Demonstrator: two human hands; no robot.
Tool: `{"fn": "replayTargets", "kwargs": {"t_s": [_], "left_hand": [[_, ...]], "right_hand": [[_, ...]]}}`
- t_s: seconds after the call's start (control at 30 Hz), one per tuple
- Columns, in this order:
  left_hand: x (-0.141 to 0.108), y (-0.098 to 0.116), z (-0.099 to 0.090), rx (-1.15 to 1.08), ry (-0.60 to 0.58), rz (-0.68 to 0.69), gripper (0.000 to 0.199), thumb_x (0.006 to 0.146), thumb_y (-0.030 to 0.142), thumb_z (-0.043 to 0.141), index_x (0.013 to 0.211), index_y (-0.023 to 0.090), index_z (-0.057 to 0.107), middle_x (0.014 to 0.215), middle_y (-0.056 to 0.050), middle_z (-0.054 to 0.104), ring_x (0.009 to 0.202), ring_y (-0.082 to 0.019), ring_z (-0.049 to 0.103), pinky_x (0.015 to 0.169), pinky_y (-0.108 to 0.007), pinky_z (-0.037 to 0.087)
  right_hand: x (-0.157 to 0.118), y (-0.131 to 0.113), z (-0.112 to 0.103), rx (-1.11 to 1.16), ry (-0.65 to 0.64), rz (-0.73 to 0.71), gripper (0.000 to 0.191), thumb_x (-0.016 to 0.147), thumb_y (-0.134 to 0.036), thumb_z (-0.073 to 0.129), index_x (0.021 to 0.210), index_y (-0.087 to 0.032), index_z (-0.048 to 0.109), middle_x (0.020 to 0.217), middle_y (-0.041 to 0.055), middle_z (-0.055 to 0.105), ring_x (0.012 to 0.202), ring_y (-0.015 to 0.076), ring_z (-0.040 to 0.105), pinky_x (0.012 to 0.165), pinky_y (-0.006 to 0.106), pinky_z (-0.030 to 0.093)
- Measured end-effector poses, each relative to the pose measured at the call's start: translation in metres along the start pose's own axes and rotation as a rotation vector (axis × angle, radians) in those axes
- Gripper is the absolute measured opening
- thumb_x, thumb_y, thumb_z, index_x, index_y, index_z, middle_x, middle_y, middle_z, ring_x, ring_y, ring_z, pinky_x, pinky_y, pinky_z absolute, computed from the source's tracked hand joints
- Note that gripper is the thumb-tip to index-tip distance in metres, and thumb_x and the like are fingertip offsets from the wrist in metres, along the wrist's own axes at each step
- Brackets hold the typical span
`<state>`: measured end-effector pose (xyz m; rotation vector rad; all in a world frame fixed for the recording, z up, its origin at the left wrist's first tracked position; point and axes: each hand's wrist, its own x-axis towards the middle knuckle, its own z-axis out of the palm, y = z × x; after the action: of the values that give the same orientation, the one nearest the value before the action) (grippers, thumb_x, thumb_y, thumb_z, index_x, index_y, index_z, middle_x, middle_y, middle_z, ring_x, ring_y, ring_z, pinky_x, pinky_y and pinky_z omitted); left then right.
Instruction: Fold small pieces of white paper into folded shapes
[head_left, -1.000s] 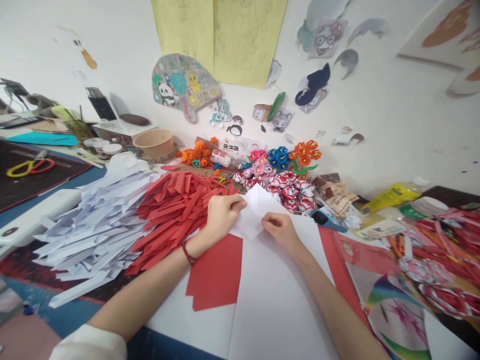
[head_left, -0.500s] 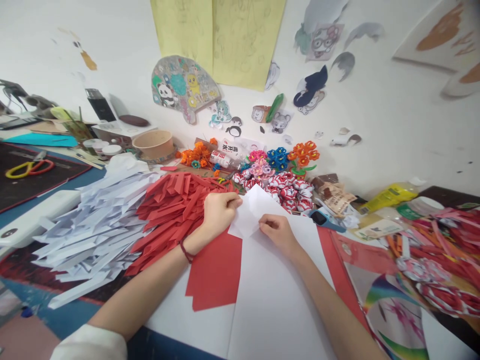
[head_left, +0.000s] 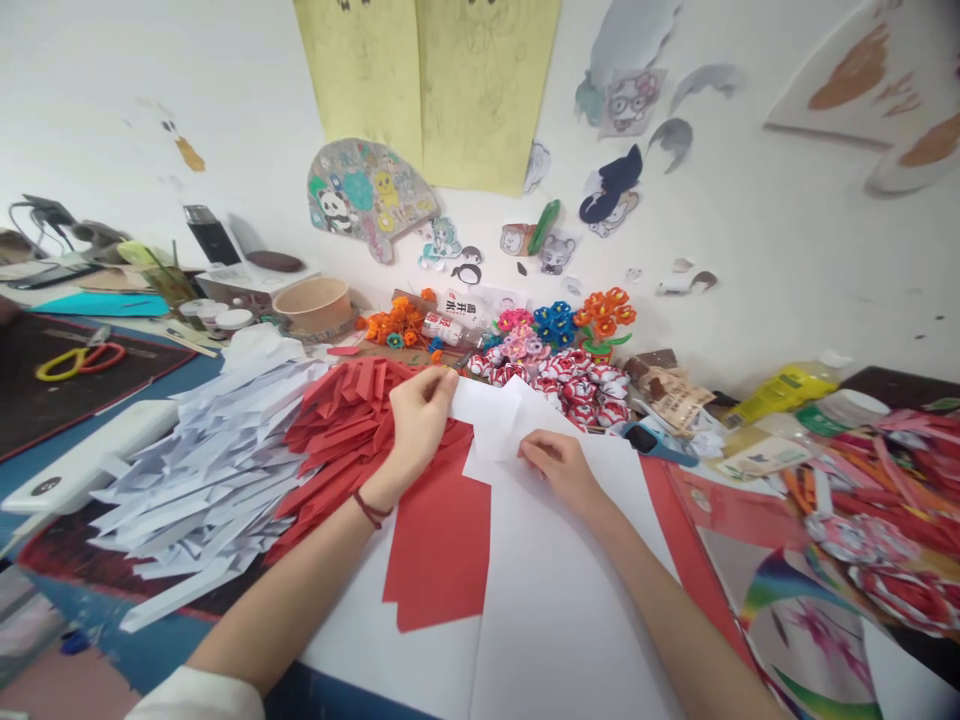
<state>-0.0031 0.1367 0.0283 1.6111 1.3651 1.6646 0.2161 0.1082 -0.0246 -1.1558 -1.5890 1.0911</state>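
A small piece of white paper [head_left: 497, 425] stretches between my two hands above the large white sheets [head_left: 570, 610]. My left hand [head_left: 420, 415] pinches its upper left end between thumb and fingers. At the paper's lower right side, my right hand [head_left: 559, 465] has its thumb and fingertips pressed together on the edge. Under my left wrist lies red paper [head_left: 442, 545] with a stepped lower corner. Beside that wrist a pile of red folded paper strips [head_left: 341, 415] spreads out, and left of it a larger pile of white folded strips [head_left: 217, 470].
Red-and-white paper roses [head_left: 581, 385] and small bright flowers [head_left: 555, 322] stand along the wall. Scissors [head_left: 79, 362] rest on a dark mat at the left, near a white device [head_left: 90, 455]. Bottles [head_left: 784, 390] and more ribbon-like strips [head_left: 915, 480] crowd the right.
My left hand has moved slightly left, drawing one end of the white paper outward so it spans wider. My right hand has barely moved. The camera view has shifted a little.
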Motion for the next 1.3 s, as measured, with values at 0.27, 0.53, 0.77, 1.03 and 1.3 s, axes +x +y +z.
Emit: {"fn": "replayTargets", "kwargs": {"t_s": [0.27,0.53,0.77,1.03,1.3], "left_hand": [[-0.028,-0.003,0.023,0.014,-0.211,-0.072,0.033,0.087,0.043,0.053,0.090,0.015,0.070,0.074,-0.002,0.067,0.062,-0.012,0.054,0.056,-0.020,0.036],[-0.034,0.003,0.025,0.318,-0.404,0.108,0.019,0.087,0.029,0.053,0.086,0.019,0.069,0.075,0.000,0.069,0.065,-0.012,0.057,0.062,-0.023,0.036],[-0.046,0.002,0.030,0.435,-0.540,0.325,0.017,0.089,0.031,0.055,0.083,0.021,0.067,0.081,0.001,0.072,0.073,-0.014,0.063,0.075,-0.030,0.032],[-0.043,-0.001,0.031,0.440,-0.523,0.273,0.014,0.088,0.027,0.056,0.080,0.020,0.064,0.077,0.002,0.071,0.066,-0.012,0.059,0.074,-0.029,0.033],[-0.047,-0.002,0.034,0.448,-0.580,0.218,0.014,0.087,0.027,0.054,0.085,0.021,0.066,0.076,0.001,0.071,0.064,-0.012,0.058,0.077,-0.030,0.034]], "right_hand": [[0.001,0.006,-0.004,0.118,0.034,-0.086,0.048,0.092,-0.056,0.043,0.069,-0.016,0.060,0.055,-0.0001,0.051,0.053,0.0122,0.044,0.054,0.026,0.034],[0.006,0.016,-0.003,0.046,0.145,-0.041,0.038,0.084,-0.052,0.058,0.077,-0.015,0.066,0.072,0.0018,0.061,0.064,0.0155,0.052,0.055,0.025,0.037],[0.002,0.011,0.002,-0.145,0.100,-0.116,0.032,0.085,-0.044,0.059,0.079,-0.016,0.072,0.073,0.0028,0.067,0.066,0.0166,0.056,0.060,0.025,0.040],[0.002,0.013,-0.001,-0.151,0.209,-0.115,0.029,0.081,-0.044,0.063,0.077,-0.016,0.069,0.070,0.0028,0.066,0.062,0.0164,0.054,0.059,0.026,0.040],[-0.007,0.002,0.004,-0.453,0.212,-0.338,0.024,0.089,-0.032,0.055,0.070,-0.018,0.063,0.064,0.0007,0.061,0.058,0.0145,0.051,0.059,0.026,0.039]]}}
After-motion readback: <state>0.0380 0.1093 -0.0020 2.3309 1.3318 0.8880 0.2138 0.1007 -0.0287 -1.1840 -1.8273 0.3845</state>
